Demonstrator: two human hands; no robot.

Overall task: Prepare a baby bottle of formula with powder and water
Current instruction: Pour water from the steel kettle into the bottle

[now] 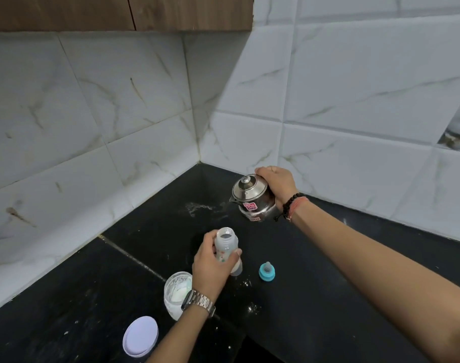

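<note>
Left hand [210,265] fingers [235,254] wrap around the baby bottle [227,247], gripping its body; bottle upright, slightly tilted, mouth open, cap off, whitish contents at the bottom. Can't tell if its base touches the worktop [315,297]. Metal watch [198,302] on the left wrist.

Right hand [276,184] grips a small steel kettle [251,197] with lid on, held above the worktop and tipped so the spout points left toward the bottle; kettle sits up and right of the bottle, apart from it. Bead bracelet [289,205] on the right wrist.

Blue teat cap [267,271] stands on the worktop just right of the bottle. Open powder jar [176,292] is near the left wrist, partly hidden by it, white powder inside. Its white lid [140,336] lies flat below-left. Powder specks on black worktop, corner of white tiled wall [119,100].
</note>
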